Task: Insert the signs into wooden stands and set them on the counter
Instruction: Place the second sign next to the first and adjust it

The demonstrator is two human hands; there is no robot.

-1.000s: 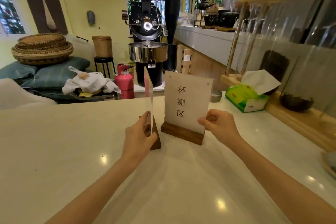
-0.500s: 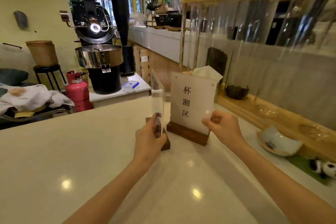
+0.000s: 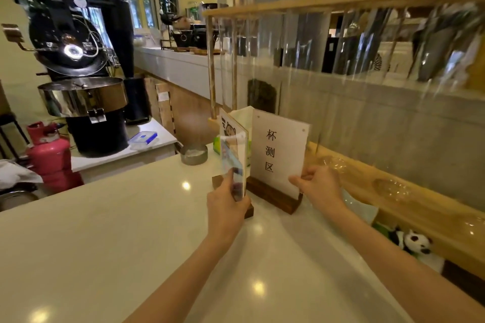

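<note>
A white sign with black Chinese characters (image 3: 278, 149) stands upright in a dark wooden stand (image 3: 273, 195) on the white counter (image 3: 105, 231). My right hand (image 3: 317, 186) pinches its lower right corner. To its left a clear acrylic sign with a cartoon print (image 3: 233, 144) stands almost edge-on in a second dark wooden stand (image 3: 248, 211), mostly hidden by my left hand (image 3: 225, 207), which grips the acrylic sign's lower edge. The two signs nearly touch at their near edges.
A wooden rack of tall glass tubes (image 3: 367, 65) runs along the counter's right side. A metal ashtray (image 3: 194, 155), a green tissue pack (image 3: 217, 145) and a panda toy (image 3: 412, 242) lie nearby. A black coffee roaster (image 3: 78, 73) and pink gas cylinder (image 3: 52, 157) stand beyond the counter's far edge.
The view has swung right and closer to the signs. The acrylic sign now shows more of its printed face. Both hands keep their holds on the signs.
</note>
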